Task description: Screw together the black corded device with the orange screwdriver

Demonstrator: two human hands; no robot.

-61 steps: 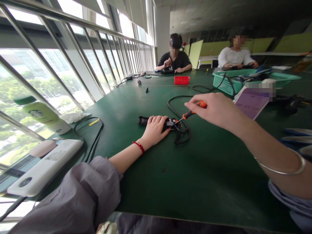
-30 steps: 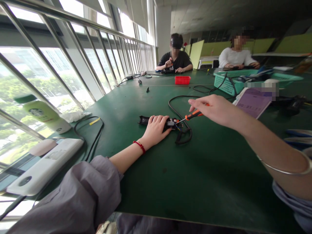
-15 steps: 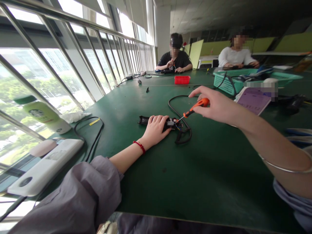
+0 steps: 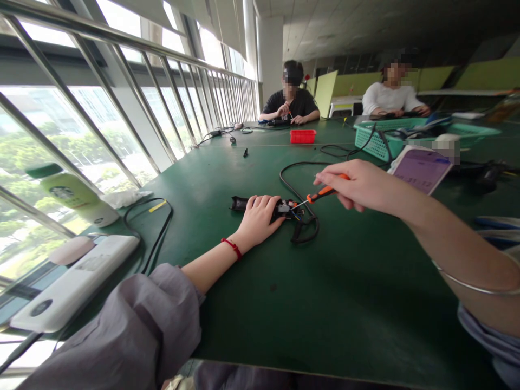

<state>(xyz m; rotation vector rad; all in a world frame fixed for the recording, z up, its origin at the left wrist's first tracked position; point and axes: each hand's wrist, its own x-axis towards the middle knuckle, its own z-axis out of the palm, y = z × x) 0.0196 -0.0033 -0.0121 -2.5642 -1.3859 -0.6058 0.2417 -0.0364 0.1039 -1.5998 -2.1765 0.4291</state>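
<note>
My left hand [image 4: 258, 219] lies over a small black device [image 4: 241, 203] on the green table [image 4: 333, 292], fingers curled on top and pressing it down. The device's open end with coloured wires [image 4: 293, 210] pokes out past my fingers. My right hand [image 4: 359, 185] grips an orange-handled screwdriver [image 4: 324, 192]; its thin tip rests at the exposed wires. A black cable [image 4: 299, 190] loops away from the device toward the table's far side.
A white power strip [image 4: 69, 281], a green-capped bottle [image 4: 71, 193] and another black cable [image 4: 156, 227] lie at the left by the window. Farther back are a red tray [image 4: 303, 136], a teal basket [image 4: 390, 138] and a phone [image 4: 420, 169]. Two people sit at the far end.
My right hand has kept shifting the screwdriver handle up and down at the device's open end; it now sits lower than half a second ago. The left hand has stayed put.
</note>
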